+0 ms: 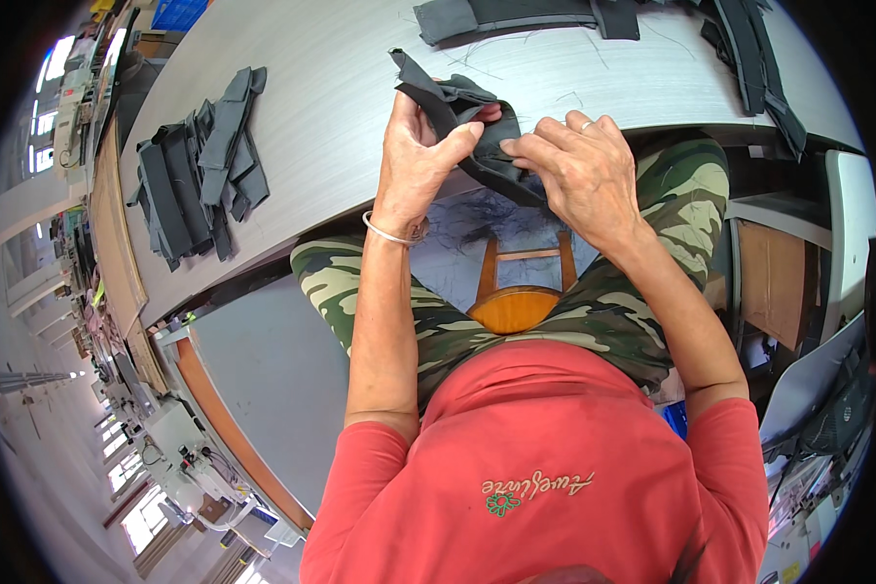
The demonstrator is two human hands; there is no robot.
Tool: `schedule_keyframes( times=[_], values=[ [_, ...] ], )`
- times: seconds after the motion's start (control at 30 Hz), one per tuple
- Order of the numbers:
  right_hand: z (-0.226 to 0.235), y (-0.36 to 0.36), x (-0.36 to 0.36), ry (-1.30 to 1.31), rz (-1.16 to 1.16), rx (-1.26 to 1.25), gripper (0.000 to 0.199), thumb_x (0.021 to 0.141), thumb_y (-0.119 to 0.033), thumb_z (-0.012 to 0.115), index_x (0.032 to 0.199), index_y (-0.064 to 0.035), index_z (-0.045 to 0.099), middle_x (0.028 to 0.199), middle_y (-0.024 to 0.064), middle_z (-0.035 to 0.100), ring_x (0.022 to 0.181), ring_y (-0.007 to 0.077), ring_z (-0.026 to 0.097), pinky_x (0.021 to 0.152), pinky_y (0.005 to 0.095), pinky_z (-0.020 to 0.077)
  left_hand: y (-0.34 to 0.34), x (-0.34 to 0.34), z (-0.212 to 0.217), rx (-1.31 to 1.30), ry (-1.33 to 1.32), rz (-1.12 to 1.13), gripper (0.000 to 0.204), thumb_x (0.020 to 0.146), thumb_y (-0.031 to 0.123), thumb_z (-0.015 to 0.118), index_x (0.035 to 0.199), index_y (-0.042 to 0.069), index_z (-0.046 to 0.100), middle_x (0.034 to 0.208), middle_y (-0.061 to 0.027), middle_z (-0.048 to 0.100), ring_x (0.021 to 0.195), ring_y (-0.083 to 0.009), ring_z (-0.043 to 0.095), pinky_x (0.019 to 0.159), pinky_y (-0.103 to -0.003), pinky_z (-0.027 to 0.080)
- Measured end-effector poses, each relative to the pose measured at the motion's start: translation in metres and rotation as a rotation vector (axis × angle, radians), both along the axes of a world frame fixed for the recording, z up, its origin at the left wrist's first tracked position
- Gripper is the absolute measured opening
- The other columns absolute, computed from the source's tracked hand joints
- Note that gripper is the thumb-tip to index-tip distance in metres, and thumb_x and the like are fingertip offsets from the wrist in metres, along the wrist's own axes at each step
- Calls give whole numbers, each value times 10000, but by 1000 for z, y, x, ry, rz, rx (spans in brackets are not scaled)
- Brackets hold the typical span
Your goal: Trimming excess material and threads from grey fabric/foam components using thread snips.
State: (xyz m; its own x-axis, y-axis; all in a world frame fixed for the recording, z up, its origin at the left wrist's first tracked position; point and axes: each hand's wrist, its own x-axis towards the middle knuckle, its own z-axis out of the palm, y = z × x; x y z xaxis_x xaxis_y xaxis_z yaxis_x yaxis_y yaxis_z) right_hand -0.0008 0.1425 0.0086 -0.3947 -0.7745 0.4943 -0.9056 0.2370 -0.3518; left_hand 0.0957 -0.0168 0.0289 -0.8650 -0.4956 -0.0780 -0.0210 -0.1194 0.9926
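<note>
Up at the frame's top centre, both hands clamp one dark grey fabric piece (462, 122) at the desk (341, 107) edge: left hand (420, 156) gripping, right hand (579, 165) pinching.

One head-worn fisheye view — steeply down, close over the table edge (292, 146) and lap.

A dark grey fabric piece (457, 112), crumpled and folded (perhaps a strap part), held up at the surface's near edge.
</note>
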Motion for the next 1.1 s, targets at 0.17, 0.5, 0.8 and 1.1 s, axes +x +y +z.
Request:
schedule_keyframes(
  times=[0.17, 0.5, 0.8, 1.1],
  values=[
    [0, -1, 2, 0, -13, -14, 85, 746, -144, 644, 813, -189, 673, 688, -38, 552, 669, 158, 547, 614, 318, 366, 0, 0, -1, 3, 0, -2, 409, 787, 20, 626, 1139, -22, 422, 1012, -158, 645, 986, -207, 639, 897, -314, 513],
    [11, -1, 5, -208, -60, -14, 114, 783, -188, 681, 848, -100, 649, 719, 47, 609, 668, 231, 607, 610, 370, 476, -3, 0, -5, 15, 11, 7, 386, 789, 4, 627, 1125, -33, 441, 1034, -154, 632, 996, -200, 627, 907, -315, 492],
    [13, -8, 9, -155, -26, 27, 106, 774, -184, 682, 826, -102, 640, 684, 45, 592, 651, 227, 601, 594, 357, 462, -1, -1, -1, 56, 8, -10, 391, 787, -27, 609, 1135, -29, 430, 1026, -146, 631, 995, -199, 623, 906, -319, 490],
    [17, -5, 3, -351, -89, -56, 111, 780, -192, 684, 841, -104, 654, 762, 46, 633, 693, 235, 615, 630, 350, 473, -4, 0, 5, 158, -19, -36, 439, 788, -30, 625, 1168, -21, 404, 1060, -147, 616, 1009, -200, 620, 902, -309, 484]
  ],
)
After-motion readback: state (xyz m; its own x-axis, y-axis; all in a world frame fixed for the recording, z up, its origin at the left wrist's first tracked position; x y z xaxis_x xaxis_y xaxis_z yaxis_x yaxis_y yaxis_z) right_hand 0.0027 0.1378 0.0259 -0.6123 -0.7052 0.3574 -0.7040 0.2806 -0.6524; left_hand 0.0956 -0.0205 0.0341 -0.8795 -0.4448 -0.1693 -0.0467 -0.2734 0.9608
